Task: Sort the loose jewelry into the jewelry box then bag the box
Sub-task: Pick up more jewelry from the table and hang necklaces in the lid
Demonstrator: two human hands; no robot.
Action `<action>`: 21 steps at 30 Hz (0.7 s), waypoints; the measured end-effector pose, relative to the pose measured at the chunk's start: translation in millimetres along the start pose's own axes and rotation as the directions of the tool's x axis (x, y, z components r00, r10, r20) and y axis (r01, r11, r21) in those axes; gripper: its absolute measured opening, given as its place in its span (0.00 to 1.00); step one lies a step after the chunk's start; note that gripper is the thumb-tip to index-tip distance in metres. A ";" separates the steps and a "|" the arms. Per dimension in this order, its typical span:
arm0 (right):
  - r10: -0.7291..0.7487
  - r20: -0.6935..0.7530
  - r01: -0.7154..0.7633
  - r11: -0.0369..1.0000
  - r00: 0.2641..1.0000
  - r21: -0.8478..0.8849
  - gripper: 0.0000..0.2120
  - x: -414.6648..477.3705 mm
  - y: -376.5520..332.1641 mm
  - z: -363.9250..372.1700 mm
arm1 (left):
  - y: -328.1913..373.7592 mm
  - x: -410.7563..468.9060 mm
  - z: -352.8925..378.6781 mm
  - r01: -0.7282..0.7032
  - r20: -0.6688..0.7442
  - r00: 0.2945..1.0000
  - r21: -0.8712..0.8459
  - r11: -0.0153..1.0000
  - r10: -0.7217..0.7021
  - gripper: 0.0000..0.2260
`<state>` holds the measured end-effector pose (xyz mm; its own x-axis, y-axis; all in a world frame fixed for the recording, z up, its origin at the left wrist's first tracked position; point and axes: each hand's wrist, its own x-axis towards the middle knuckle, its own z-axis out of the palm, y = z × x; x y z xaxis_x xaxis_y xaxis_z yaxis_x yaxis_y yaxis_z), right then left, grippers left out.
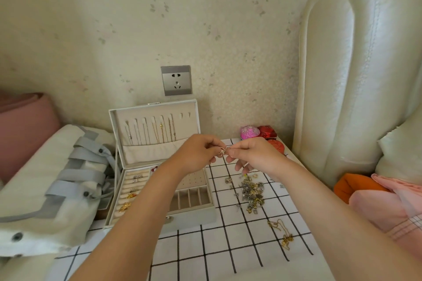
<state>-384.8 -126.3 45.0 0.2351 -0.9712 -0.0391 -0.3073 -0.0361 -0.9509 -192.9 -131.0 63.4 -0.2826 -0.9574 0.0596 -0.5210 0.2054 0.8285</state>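
Note:
A white jewelry box (194, 213) stands open on the checked cloth, its lid (157, 130) upright with several chains hanging inside. Rings sit in its left rolls (133, 191). My left hand (201, 150) and my right hand (253, 153) meet above the table just right of the box. Both pinch one small gold and silver piece of jewelry (222, 151) between their fingertips. A pile of loose jewelry (252, 191) lies on the cloth below my right hand. A gold chain (282, 231) lies nearer the front right.
A white cloth bag with grey straps (57, 191) lies left of the box. Pink and red small boxes (258, 132) stand at the table's back. A padded headboard (354, 75) rises at the right, with pink and orange fabric (376, 198) below it.

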 end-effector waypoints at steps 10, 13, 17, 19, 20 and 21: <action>0.020 -0.018 -0.021 0.997 1.000 -0.072 0.04 -25.2 -13.6 47.5 | -25.8 -60.0 -25.8 0.105 -0.042 0.994 0.055 0.993 -0.103 0.01; 0.038 -0.026 -0.042 0.985 0.999 -0.170 0.03 -21.7 -9.6 56.4 | -39.4 -70.7 -13.1 0.131 -0.053 0.991 0.156 0.979 -0.124 0.01; 0.007 0.025 0.002 0.934 1.000 -0.359 0.06 -19.0 -7.4 62.4 | -50.7 -75.0 -1.2 0.102 -0.018 0.995 0.257 0.961 -0.100 0.02; 0.005 0.046 0.015 0.907 0.999 -0.422 0.05 -15.7 -6.3 63.3 | -51.4 -75.2 -0.1 0.059 -0.018 0.998 0.329 0.942 -0.056 0.02; 0.003 0.056 0.023 0.889 0.998 -0.458 0.05 -13.7 -5.8 63.4 | -50.9 -75.0 -0.1 0.025 -0.019 1.000 0.384 0.923 -0.019 0.03; 0.004 0.074 0.033 0.872 0.997 -0.489 0.05 -11.1 -5.6 63.6 | -50.3 -75.1 -0.5 -0.008 -0.013 1.000 0.434 0.901 0.016 0.04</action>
<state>-327.1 -100.4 31.3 0.3017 -0.9512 -0.0655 -0.7111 -0.1787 -0.6800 -145.0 -69.6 17.5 -0.2801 -0.9566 0.0799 -0.8163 0.2811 0.5046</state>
